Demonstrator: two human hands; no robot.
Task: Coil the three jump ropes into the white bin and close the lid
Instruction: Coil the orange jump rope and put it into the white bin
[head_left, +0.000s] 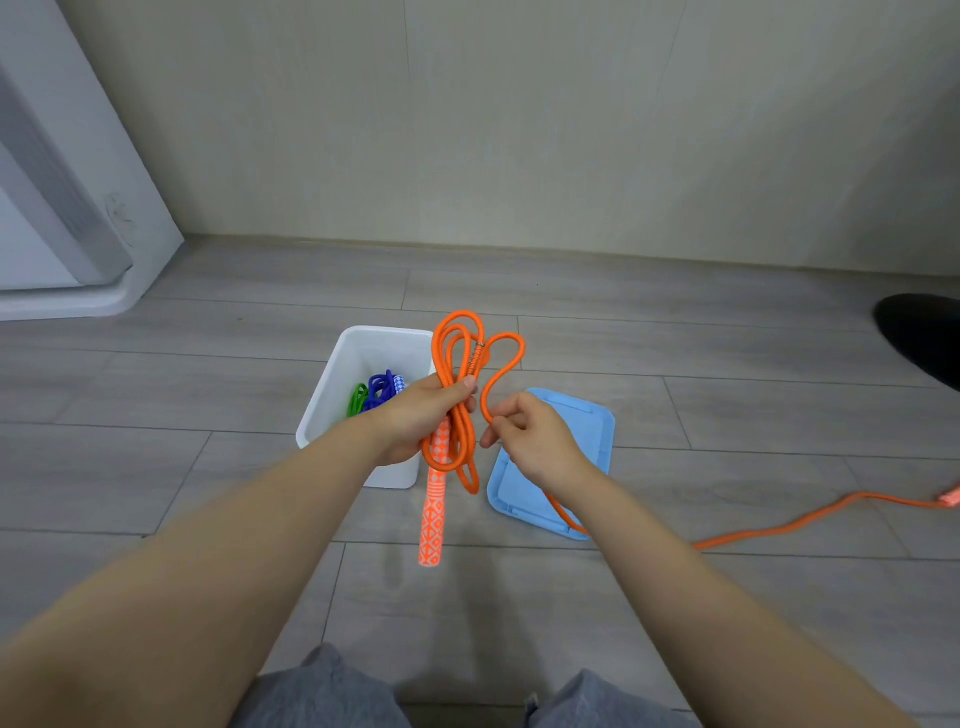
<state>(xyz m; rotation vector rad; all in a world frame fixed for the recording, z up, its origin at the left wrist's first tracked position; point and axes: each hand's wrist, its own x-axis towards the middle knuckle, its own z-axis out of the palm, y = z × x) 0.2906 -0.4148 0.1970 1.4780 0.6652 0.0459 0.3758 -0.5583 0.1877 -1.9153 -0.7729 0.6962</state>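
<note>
Grey plank floor (675, 332), white bin (332, 405) standing open, blue lid (582, 431) beside it, orange rope's tail (779, 527) trailing right

Head-worn view, facing down, seemingly near floor (675, 322)

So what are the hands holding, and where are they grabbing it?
Both hold the orange jump rope. The left hand grips the bunched loops together with the top of one handle. The right hand pinches the loose cord.
</note>
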